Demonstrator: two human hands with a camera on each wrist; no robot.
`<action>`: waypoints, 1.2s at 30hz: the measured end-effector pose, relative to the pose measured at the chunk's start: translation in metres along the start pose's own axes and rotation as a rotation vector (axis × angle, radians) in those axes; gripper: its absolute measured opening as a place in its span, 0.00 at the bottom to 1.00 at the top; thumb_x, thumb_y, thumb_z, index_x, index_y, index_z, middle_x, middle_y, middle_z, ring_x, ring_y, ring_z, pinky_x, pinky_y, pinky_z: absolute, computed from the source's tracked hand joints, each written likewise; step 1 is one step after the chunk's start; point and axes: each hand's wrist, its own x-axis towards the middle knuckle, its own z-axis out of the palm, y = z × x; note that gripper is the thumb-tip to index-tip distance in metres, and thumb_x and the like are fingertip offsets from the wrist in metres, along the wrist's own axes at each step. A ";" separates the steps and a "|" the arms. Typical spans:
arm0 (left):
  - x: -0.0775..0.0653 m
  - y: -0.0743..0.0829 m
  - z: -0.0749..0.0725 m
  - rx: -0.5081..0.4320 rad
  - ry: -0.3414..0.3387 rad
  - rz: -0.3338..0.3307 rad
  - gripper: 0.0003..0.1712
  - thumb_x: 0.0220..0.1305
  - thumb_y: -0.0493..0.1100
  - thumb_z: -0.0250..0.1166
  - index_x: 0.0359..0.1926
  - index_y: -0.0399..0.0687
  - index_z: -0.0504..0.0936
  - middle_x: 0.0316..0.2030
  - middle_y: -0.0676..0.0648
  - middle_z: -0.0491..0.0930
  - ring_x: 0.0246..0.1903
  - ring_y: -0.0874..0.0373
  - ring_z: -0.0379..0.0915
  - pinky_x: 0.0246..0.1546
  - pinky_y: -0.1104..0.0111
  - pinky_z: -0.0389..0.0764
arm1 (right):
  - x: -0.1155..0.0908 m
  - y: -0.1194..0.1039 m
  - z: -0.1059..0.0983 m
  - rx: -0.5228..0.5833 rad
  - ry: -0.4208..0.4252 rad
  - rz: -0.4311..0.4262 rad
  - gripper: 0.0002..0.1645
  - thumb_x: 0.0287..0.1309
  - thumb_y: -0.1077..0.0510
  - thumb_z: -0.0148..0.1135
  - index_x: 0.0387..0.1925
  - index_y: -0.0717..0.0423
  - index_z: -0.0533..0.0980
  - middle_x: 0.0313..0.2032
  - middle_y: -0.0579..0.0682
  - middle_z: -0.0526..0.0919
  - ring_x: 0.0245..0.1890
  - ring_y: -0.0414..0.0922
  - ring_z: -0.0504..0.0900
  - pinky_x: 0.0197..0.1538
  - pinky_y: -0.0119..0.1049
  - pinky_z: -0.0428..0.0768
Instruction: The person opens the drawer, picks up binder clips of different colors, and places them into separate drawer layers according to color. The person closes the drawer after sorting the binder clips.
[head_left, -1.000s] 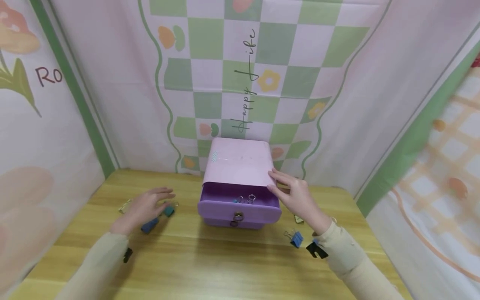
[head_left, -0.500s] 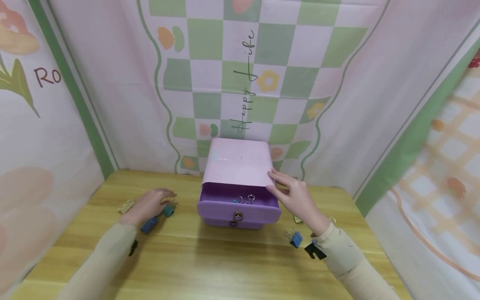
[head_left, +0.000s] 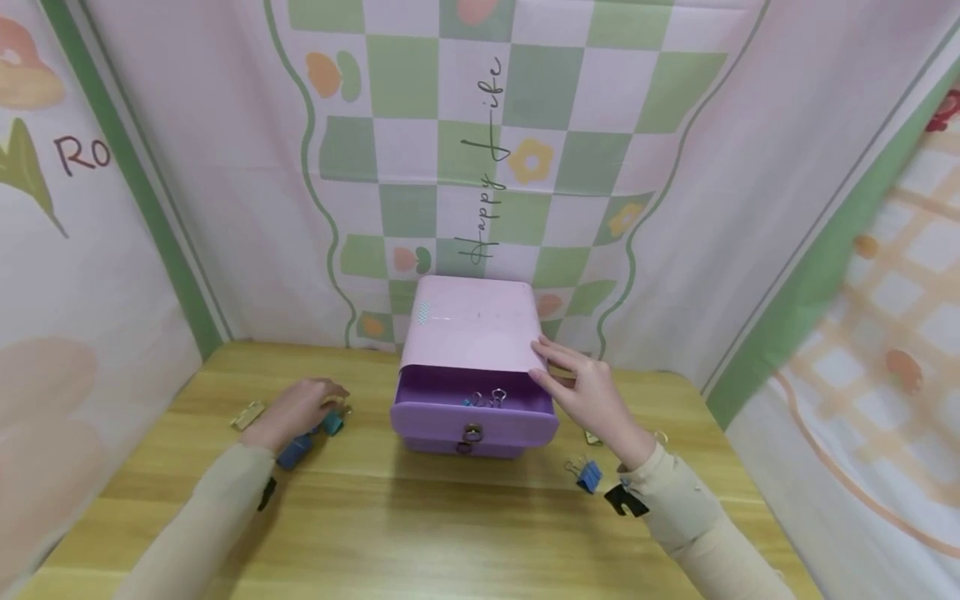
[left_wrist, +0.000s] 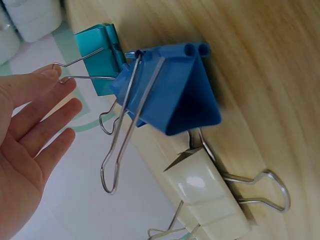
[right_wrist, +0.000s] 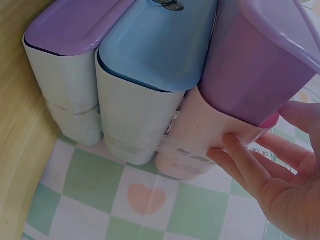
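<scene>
In the left wrist view my left hand pinches a wire handle of a teal binder clip between thumb and forefinger. Right beside it lies a blue binder clip, and a cream binder clip is closer to the wrist. My right hand rests its fingertips against the side of the pink top casing of a small drawer chest, thumb by the front edge. The purple top drawer is pulled out and holds a few binder clips, mostly hidden by its front.
A blue binder clip and a black one lie near the right sleeve. Another black clip shows by the left sleeve. Lower tiers with a blue drawer stand under the top one. A patterned curtain hangs behind the table.
My left hand has moved slightly right and down onto the teal binder clip, its thumb and forefinger now at the handle. The right hand stays on the casing.
</scene>
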 end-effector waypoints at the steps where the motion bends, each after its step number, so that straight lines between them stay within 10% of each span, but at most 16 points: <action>1: 0.000 0.000 0.000 -0.001 0.003 0.004 0.12 0.59 0.34 0.65 0.44 0.40 0.83 0.44 0.42 0.84 0.44 0.46 0.81 0.47 0.54 0.81 | 0.000 0.000 0.000 0.001 0.000 0.000 0.27 0.60 0.52 0.63 0.58 0.60 0.73 0.61 0.59 0.73 0.51 0.56 0.81 0.42 0.32 0.84; 36: -0.004 -0.004 -0.002 -0.003 -0.018 0.041 0.03 0.56 0.36 0.68 0.32 0.46 0.85 0.32 0.51 0.85 0.32 0.58 0.81 0.33 0.66 0.83 | -0.001 -0.001 0.000 0.031 0.009 0.009 0.26 0.60 0.53 0.63 0.57 0.61 0.74 0.61 0.59 0.73 0.52 0.56 0.80 0.43 0.40 0.84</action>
